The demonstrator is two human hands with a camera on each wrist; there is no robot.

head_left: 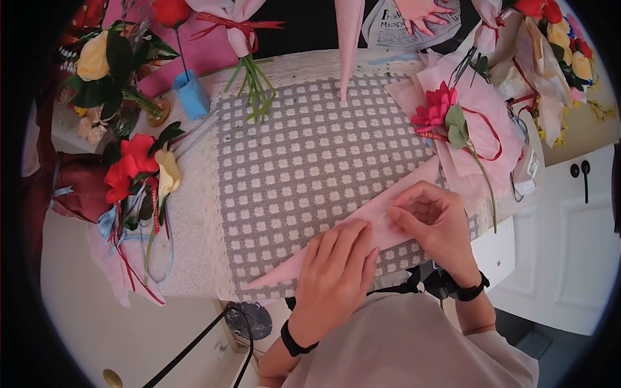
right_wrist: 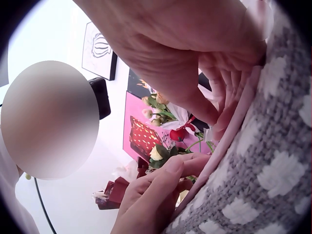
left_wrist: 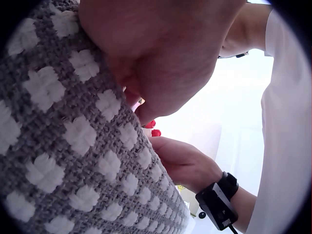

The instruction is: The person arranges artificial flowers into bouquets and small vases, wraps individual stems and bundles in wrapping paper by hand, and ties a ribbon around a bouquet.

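A long cone of folded pink paper (head_left: 284, 271) lies slantwise on the grey-and-white checked cloth (head_left: 291, 174). My left hand (head_left: 337, 265) rests across its middle, fingers stretched along the paper and fingertips near the upper edge. Just to the right, my right hand (head_left: 432, 223) hovers close over the wider end with thumb and forefinger together, the other fingers curled. In the right wrist view, a small whitish piece (right_wrist: 208, 134) shows at those fingertips; I cannot tell what it is. The left wrist view shows the left hand (left_wrist: 161, 53) from beneath, its fingertips hidden.
Another pink paper cone (head_left: 348, 45) stands at the far edge. Another person's hand (head_left: 424, 14) lies on newsprint paper. Red and cream flowers (head_left: 139, 161) lie at left; a blue holder (head_left: 190, 96) stands behind them. A magenta flower (head_left: 435, 107) lies on pink wrapping (head_left: 498, 129) at right.
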